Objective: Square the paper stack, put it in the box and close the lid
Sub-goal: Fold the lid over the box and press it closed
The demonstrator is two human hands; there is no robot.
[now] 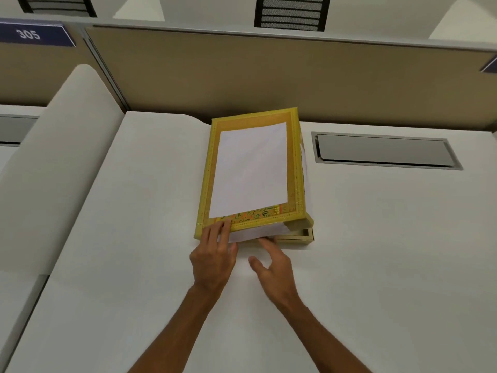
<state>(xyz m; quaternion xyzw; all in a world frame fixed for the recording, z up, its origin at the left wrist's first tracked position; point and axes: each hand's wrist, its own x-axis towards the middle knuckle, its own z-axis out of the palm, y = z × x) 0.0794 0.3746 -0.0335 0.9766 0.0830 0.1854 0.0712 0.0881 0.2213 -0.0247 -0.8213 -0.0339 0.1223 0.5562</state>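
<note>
Lying on the white worktop (134, 211) just beyond the fingers: the yellow patterned lid (212, 168), set askew over the gold box (306, 234), near right corner riding up and leaving the box's near right corner uncovered. Resting flat on top of the lid, a white sheet (251, 168), reaching almost to the lid's near border, floral band showing beneath its near edge. Poking out from under the lid toward the fingers, more white paper (252, 234), with further white edges showing along the lid's right side; whether squared or not, cannot tell. Left hand (213, 262) down at the lid's near left corner, fingers (220, 232) spread a little and laid over the lid's rim and the protruding paper's left end, pressing or pinching not clear. Right hand (271, 265) just right of it, palm turned inward, thumb splayed wide, fingertips (265, 242) touching the near edge of the protruding paper below the lid, gripping nothing visible. Both bare forearms running back toward the lower edge of view. Farther right of the fingers and well apart from the box, a grey cable hatch (384, 150) sunk into the worktop. Beyond everything, a tan partition (242, 76), and far left above it a blue plate (32, 35) marked 305.
</note>
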